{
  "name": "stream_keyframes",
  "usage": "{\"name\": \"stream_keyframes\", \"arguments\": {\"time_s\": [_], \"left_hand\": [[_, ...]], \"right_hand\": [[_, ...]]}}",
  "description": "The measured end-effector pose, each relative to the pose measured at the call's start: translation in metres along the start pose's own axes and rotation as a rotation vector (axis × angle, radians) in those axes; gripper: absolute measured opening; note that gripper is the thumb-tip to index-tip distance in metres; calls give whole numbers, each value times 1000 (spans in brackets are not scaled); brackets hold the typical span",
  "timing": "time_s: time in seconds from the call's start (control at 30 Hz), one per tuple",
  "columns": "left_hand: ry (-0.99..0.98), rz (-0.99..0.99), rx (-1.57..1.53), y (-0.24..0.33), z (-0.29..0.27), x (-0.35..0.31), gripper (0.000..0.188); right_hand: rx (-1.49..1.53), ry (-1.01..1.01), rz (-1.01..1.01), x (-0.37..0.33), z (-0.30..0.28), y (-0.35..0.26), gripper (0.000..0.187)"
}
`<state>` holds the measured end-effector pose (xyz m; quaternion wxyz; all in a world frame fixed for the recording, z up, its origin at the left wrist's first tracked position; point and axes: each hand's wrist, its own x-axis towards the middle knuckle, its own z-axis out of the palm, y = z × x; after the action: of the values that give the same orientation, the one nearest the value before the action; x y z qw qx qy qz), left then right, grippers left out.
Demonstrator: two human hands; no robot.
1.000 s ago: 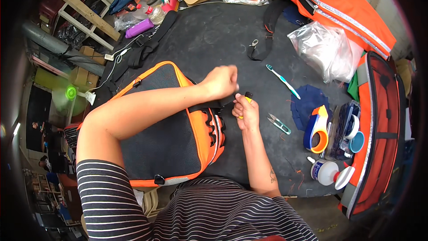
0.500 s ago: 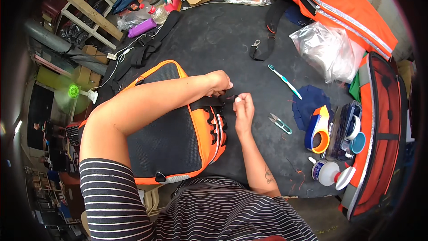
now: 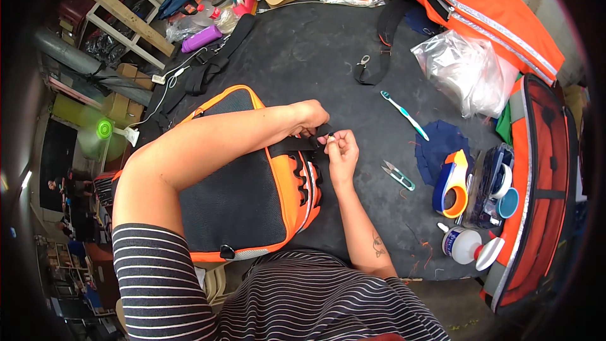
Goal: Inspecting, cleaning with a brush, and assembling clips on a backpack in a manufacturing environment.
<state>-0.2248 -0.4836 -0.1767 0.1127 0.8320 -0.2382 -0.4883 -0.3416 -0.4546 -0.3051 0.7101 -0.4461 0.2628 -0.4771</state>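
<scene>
An orange-and-black bag (image 3: 237, 183) with a mesh panel lies in front of me, its side pocket and elastic cord turned to the right. Reaching across it, my left hand (image 3: 309, 117) is closed on a black strap (image 3: 295, 145) at the bag's right edge. My right hand (image 3: 341, 151) pinches the end of that strap just to the right, fingertips close to the left hand's. The fingers partly hide the strap's end and any buckle on it. Thread snips (image 3: 398, 175) and a toothbrush (image 3: 404, 115) lie to the right of my hands.
To the right are a tape dispenser (image 3: 451, 186), a white glue bottle (image 3: 461, 243), a dark blue fabric piece (image 3: 439, 151) and a clear plastic bag (image 3: 464, 69). Orange bags (image 3: 495, 16) stand along the far right. A purple bottle (image 3: 202, 39) and black straps (image 3: 208, 76) are at the back left.
My right hand has moved slightly left and up, closer to my left hand, and its fingers now pinch at the strap's end. The left hand stays nearly still.
</scene>
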Motion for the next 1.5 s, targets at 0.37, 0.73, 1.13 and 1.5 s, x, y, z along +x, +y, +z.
{"name": "stream_keyframes", "arguments": {"time_s": [0.37,0.73,1.13,1.5], "left_hand": [[-17,11,-39,0,-1,-2,11],[-3,-7,-88,-3,-1,1,9],[-34,7,-99,-1,-3,-4,13],[-32,-25,-94,-4,-6,-1,17]], "right_hand": [[-18,-38,-16,1,-2,-5,6],[82,-65,59,2,-1,0,3],[117,-64,72,-1,-1,-3,4],[44,-64,77,-2,5,0,5]]}}
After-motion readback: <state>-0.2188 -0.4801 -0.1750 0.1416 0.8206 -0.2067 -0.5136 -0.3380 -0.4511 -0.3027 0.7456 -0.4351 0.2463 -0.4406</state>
